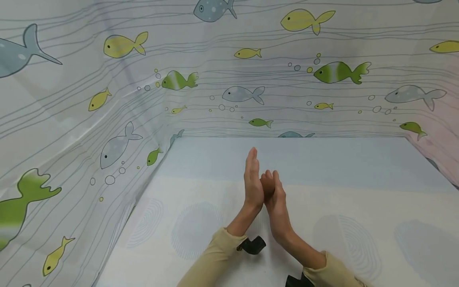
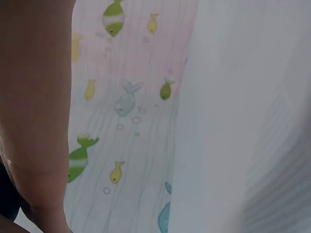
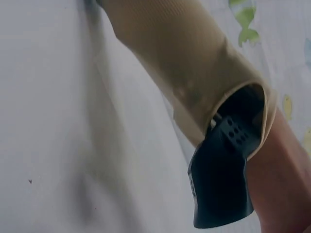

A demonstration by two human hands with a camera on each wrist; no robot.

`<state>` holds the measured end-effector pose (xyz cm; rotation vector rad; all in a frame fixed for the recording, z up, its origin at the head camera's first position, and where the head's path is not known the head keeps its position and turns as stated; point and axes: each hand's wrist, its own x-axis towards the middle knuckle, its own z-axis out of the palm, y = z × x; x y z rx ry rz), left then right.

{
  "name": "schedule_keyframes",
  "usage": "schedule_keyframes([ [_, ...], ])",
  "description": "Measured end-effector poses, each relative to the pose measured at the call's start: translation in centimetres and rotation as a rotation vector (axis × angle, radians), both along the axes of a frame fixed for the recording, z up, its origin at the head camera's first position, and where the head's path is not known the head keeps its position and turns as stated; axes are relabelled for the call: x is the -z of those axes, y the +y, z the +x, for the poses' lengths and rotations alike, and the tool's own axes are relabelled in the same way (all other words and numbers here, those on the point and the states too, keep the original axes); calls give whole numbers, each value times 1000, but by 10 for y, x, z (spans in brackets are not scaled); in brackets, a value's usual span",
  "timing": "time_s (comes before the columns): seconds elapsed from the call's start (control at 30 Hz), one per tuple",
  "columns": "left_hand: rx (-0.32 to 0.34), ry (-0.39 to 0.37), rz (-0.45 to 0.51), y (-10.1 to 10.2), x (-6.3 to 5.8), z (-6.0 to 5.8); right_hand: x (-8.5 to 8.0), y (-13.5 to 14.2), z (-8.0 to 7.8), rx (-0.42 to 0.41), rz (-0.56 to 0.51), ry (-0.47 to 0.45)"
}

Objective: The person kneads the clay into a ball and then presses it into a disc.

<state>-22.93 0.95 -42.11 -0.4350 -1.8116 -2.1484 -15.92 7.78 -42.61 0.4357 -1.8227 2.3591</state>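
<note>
In the head view, my left hand (image 1: 254,185) stands upright over the table, fingers straight and together. My right hand (image 1: 279,203) is raised facing it, its fingers also pointing up and reaching less high. Between the two palms sits a brown, rounded lump (image 1: 267,185), partly covered by the hands; what it is, I cannot tell. The heels of both hands come close together below it. A bare forearm (image 2: 36,107) fills the left side of the left wrist view. The right wrist view shows a tan sleeve (image 3: 170,58) and bare wrist, with the fingers out of frame.
The table (image 1: 201,159) has a pale cover with blue circle patterns. A fish-print curtain (image 1: 215,71) hangs behind it and along the left side. Black wrist-worn devices (image 1: 254,244) stick out from both sleeve cuffs.
</note>
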Motion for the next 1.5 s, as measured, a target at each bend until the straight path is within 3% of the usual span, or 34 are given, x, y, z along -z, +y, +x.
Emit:
schedule_keyframes([
  [0.2, -14, -21, -13, -7, -1, -4, -7, -1, 8, -26, 2, 6],
  [0.37, 31, -28, -13, -7, 2, -2, -13, -1, 6, -39, -39, -24],
  [0.63, 170, -11, -18, 7, 10, 10, -18, 3, -16, 49, -125, -114],
  [0.77, 210, -13, -39, 15, 16, 18, -25, 10, -30, 107, -226, -228],
  [0.93, 237, -3, -46, 22, 17, 24, -28, 17, -42, 118, -296, -322],
  [1.27, 273, 3, -93, 25, 14, 33, -27, 27, -56, 126, -343, -282],
  [1.5, 267, 25, -157, 24, 9, 38, -24, 35, -65, 244, -300, -240],
])
